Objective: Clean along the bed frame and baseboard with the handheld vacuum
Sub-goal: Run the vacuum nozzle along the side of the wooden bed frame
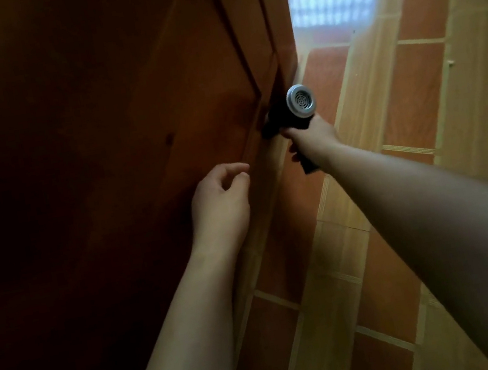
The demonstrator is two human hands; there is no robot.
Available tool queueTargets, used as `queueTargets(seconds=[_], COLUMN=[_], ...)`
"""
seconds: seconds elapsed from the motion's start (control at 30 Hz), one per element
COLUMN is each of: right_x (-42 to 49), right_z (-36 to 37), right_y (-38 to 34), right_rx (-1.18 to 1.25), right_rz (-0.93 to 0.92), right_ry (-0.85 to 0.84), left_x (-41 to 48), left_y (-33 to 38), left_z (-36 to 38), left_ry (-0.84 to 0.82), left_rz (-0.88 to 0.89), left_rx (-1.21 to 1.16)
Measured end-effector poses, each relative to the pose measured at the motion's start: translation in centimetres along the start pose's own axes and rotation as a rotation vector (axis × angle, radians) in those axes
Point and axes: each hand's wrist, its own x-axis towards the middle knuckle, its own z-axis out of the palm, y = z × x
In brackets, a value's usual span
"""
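We see a dark matt plastic handheld vacuum (286, 117) with silvery metallic-look vent cap (301, 101); smooth reddish varnished wood bed frame (159, 102); glossy terracotta floor tiles (384, 274); sheer mesh netting (473, 68).

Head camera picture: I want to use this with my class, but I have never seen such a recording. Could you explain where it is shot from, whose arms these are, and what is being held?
There is no machine here. A person wears one wide-angle camera on the head, looking forward and down, so both bare arms reach into the picture from below.

The right hand is closed around the black handle of a handheld vacuum; the round grey grille facing us is its rear end, and its front end points at the edge of the wooden panel, probably the bed frame.

The left hand holds nothing; its fingers are loosely curled close to the wood.

To the right lies a floor of orange tiles. Pale sheer fabric hangs over it, with a bright window behind.
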Motion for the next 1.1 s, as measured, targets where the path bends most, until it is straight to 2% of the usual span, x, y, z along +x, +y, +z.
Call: queueTargets(seconds=[0.23, 0.53, 0.67, 0.87, 1.1], right_x=[-4.2, -14.9, -19.7, -26.2, -32.6], right_z=[2.7, 7.2, 9.5, 12.7, 16.1], right_y=[2.7, 8.3, 9.4, 13.0, 18.3], right_rx=[-0.016, 0.06, 0.063, 0.071, 0.008], right_rz=[0.047, 0.097, 0.161, 0.273, 0.386], right_ry=[-0.067, -0.266, -0.284, -0.329, -0.513], left_x=[-3.3, -7.3, -10.3, -13.7, -16.5], left_y=[-2.2, -4.4, -5.9, -8.6, -12.0], left_z=[-0.9, -3.2, -5.1, -7.6, -9.8], left_ry=[0.033, 0.08, 0.078, 0.083, 0.084], left_rz=[-0.114, 0.01, 0.034, 0.056, 0.02], left_rx=[-0.006, 0.014, -0.002, 0.045, 0.096])
